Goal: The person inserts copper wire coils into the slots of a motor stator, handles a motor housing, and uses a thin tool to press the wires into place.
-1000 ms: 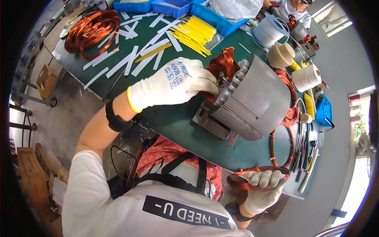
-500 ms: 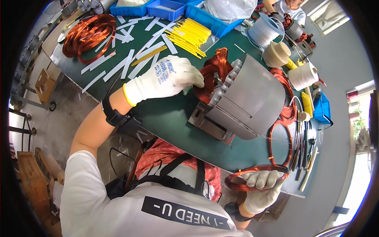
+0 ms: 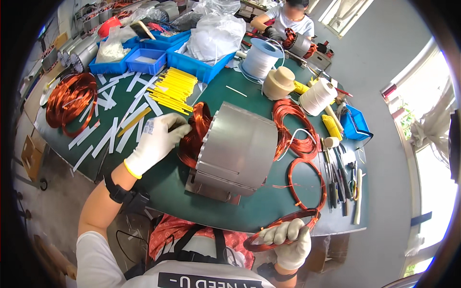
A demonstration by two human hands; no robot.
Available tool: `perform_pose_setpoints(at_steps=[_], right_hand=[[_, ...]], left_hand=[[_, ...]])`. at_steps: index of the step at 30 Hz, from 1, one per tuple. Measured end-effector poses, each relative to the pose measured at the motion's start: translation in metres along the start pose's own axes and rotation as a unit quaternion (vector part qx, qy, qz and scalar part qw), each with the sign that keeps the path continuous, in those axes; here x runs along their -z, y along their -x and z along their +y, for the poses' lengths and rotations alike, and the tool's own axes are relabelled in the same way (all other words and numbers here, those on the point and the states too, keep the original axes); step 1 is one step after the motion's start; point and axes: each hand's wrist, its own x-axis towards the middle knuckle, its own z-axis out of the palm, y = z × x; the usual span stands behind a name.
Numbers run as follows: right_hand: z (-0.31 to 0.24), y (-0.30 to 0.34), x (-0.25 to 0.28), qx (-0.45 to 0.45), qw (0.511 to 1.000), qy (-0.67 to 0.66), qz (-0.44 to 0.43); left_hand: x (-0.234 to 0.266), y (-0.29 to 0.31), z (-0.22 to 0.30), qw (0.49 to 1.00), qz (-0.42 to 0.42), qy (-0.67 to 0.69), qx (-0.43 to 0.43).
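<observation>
My left hand (image 3: 161, 140), in a white glove, has its fingers curled against the copper winding (image 3: 199, 127) at the left end of a grey metal stator (image 3: 237, 149). Its fingertips are partly hidden there. The stator lies on its side on a metal cradle (image 3: 211, 193). At the table's front right edge, my gloved right hand (image 3: 290, 244) is closed round a copper wire coil (image 3: 261, 240). A looser wire ring (image 3: 290, 180) lies on the table just beyond that coil. More copper wire loops (image 3: 300, 129) rest at the stator's right side.
Blue bins (image 3: 204, 67), yellow sticks (image 3: 173, 89) and white strips (image 3: 113, 132) lie left and back beside a copper bundle (image 3: 72, 103). Wire and cord spools (image 3: 259, 60) stand at the back. Hand tools (image 3: 343, 177) lie right. A co-worker (image 3: 290, 24) handles another stator behind.
The view has shifted, showing more of the table's far side and the co-worker. My left hand stays at the winding, its fingers slightly differently bent. My right hand keeps hold of the coil.
</observation>
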Motion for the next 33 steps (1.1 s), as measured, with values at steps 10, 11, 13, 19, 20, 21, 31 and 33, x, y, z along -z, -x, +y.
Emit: perform_pose_setpoints(at_steps=[10, 11, 13, 19, 20, 21, 31, 33], right_hand=[[-0.007, -0.02, 0.002, 0.024, 0.996, 0.069, 0.05], [-0.009, -0.019, 0.006, 0.011, 0.997, 0.075, -0.007], [-0.009, -0.015, 0.006, 0.01, 0.998, 0.061, 0.005], [-0.002, -0.001, 0.006, -0.003, 0.999, 0.025, 0.025], [-0.002, -0.002, 0.007, -0.003, 0.999, 0.027, 0.019], [-0.001, -0.003, 0.006, 0.0, 1.0, 0.029, 0.01], [-0.003, -0.01, 0.005, 0.009, 0.998, 0.045, 0.037], [-0.002, -0.01, 0.004, 0.01, 0.998, 0.045, 0.038]], left_hand=[[-0.022, -0.015, -0.011, 0.989, 0.092, -0.056, -0.097], [-0.024, -0.015, -0.01, 0.991, 0.084, -0.048, -0.092], [-0.024, -0.016, -0.01, 0.991, 0.085, -0.044, -0.089], [-0.029, -0.005, -0.017, 0.99, 0.087, -0.025, -0.106], [-0.029, -0.006, -0.017, 0.989, 0.093, -0.025, -0.108], [-0.028, -0.007, -0.019, 0.989, 0.087, -0.021, -0.118], [-0.019, -0.023, -0.022, 0.952, 0.021, -0.199, -0.23], [-0.021, -0.022, -0.02, 0.968, 0.015, -0.16, -0.194]])
